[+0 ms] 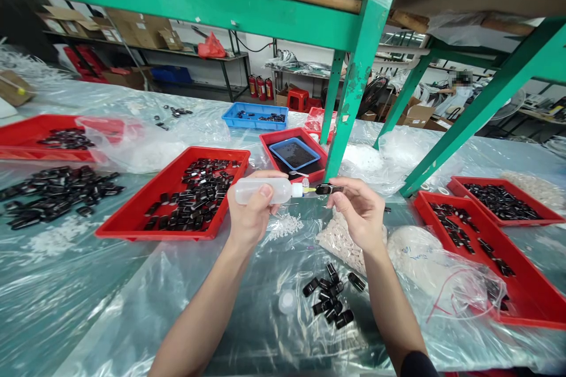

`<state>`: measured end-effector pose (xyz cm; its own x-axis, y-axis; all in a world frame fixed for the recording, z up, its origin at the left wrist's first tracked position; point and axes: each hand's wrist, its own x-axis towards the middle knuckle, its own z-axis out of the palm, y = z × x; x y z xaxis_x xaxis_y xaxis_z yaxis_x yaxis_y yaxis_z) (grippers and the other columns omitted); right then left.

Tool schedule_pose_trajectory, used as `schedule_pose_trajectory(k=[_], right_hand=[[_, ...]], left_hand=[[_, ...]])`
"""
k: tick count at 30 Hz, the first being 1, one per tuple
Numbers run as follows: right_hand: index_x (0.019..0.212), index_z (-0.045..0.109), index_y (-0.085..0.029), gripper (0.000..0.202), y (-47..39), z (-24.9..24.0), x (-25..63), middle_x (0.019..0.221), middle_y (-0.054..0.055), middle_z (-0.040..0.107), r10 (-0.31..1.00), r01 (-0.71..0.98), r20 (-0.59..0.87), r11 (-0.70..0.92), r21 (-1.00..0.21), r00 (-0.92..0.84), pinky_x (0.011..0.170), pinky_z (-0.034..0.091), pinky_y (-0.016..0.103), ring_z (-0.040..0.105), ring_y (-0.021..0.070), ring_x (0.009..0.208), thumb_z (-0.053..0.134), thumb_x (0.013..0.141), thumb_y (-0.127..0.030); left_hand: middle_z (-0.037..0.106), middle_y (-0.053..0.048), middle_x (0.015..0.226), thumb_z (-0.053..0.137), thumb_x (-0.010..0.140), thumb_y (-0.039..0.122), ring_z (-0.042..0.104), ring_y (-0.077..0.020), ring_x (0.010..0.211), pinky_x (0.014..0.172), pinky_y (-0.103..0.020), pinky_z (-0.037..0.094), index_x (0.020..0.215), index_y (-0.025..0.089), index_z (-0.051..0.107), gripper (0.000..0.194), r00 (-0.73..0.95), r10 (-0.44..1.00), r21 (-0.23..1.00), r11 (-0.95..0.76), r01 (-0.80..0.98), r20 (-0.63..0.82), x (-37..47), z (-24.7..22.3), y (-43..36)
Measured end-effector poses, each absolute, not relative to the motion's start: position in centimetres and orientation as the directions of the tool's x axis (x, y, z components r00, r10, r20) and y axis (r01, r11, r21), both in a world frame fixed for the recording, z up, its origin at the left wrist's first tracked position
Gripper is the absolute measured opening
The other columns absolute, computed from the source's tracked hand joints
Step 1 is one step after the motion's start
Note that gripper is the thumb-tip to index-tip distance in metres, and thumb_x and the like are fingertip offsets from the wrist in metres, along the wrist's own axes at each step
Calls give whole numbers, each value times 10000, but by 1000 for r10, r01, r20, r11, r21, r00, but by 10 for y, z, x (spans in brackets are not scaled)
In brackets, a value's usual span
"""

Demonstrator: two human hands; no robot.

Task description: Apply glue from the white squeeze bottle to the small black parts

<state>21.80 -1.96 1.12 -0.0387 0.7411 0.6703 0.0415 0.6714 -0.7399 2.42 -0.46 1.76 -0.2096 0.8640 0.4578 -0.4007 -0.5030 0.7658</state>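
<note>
A translucent squeeze bottle (279,191) lies sideways in my left hand (253,206), whose fingers are wrapped round it. Its thin yellowish tip points right and meets, or nearly meets, a small glossy black plastic part (325,189). My right hand (360,212) pinches that part between thumb and fingers. Below my hands, a loose pile of similar black parts (329,297) lies on the plastic-covered table. Small white pieces (286,225) are scattered under the bottle, and a clear bag of beige pieces (342,241) sits below my right hand.
A red tray (221,227) of black parts stands left, with a heap of black parts (53,191) beyond it. More red trays (537,300) are at the right. A blue tray (254,123) sits farther back. A green frame post (351,82) rises behind my hands.
</note>
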Motion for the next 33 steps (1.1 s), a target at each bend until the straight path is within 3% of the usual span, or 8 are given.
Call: schedule_pose_trajectory(k=[15, 33], right_hand=[[1153, 746, -288, 166, -19, 12, 218, 742, -23, 659, 726, 26, 685, 687, -726, -60, 632, 502, 324, 651, 154, 657, 669, 1006, -295], [1155, 735, -270, 164, -19, 12, 219, 735, -24, 635, 722, 18, 688, 691, -723, -72, 630, 487, 313, 651, 154, 659, 671, 1008, -303]], left_hand=[[608, -17, 506, 869, 643, 544, 417, -68, 344, 311, -192, 307, 753, 142, 784, 426, -207, 870, 766, -493, -412, 448, 23, 20, -5], [662, -52, 594, 843, 648, 586, 416, -63, 369, 325, -190, 314, 780, 136, 783, 473, -227, 852, 756, -523, -394, 472, 25, 17, -3]])
